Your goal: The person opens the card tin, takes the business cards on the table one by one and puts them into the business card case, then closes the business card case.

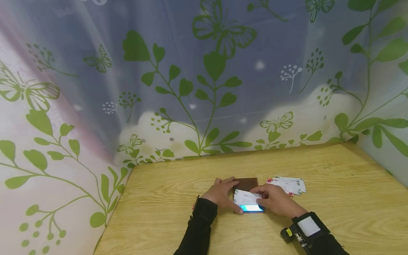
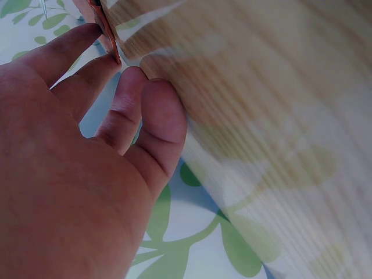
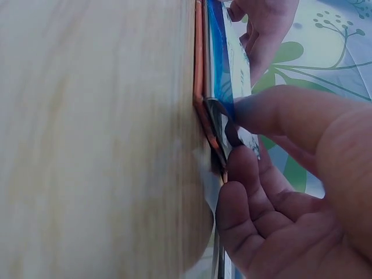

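An open brown card holder (image 1: 246,183) lies on the table, with a shiny blue-lit clear sleeve (image 1: 251,208) along its near part. Over the sleeve is a white business card (image 1: 244,197) printed with leaves and small text. My left hand (image 1: 220,194) holds the holder's left side, thumb at the near corner and fingers toward the far part. In the left wrist view, its fingertips (image 2: 110,55) meet the brown edge. With thumb and fingers my right hand (image 1: 275,199) pinches the card's right edge; the right wrist view shows the thumb against the blue sleeve edge (image 3: 224,75).
Several white cards (image 1: 294,184) with red flowers and green leaves lie overlapped just right of the holder. Wood-grain table (image 1: 159,198) surrounds everything. A printed curtain (image 1: 178,117) with leaves and butterflies borders the table's back and sides.
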### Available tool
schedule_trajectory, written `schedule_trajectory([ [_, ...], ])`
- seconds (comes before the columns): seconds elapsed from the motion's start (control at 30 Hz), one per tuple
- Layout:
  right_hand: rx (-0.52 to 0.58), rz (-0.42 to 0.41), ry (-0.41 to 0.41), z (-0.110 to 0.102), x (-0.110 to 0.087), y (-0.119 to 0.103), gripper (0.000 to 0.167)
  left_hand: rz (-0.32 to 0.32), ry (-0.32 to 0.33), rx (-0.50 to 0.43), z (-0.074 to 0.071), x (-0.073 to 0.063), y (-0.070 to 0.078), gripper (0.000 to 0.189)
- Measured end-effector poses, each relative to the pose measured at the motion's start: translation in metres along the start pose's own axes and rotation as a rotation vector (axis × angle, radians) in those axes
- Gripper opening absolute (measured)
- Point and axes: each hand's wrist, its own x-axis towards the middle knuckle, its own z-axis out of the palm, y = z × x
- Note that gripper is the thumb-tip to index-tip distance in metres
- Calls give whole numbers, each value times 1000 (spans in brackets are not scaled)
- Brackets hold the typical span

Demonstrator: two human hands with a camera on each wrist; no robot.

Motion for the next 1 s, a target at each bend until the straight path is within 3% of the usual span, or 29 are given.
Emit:
schedule_trajectory([
  [0.5, -35, -7, 14, -3, 1, 1, 34, 5, 0, 15, 1, 3, -3, 106],
  [0.77, -39, -41, 69, -1, 1, 2, 36, 11, -5, 2, 0, 4, -4, 107],
  [1.0, -48, -38, 54, 0, 1, 3, 33, 3, -1, 7, 2, 3, -3, 107],
])
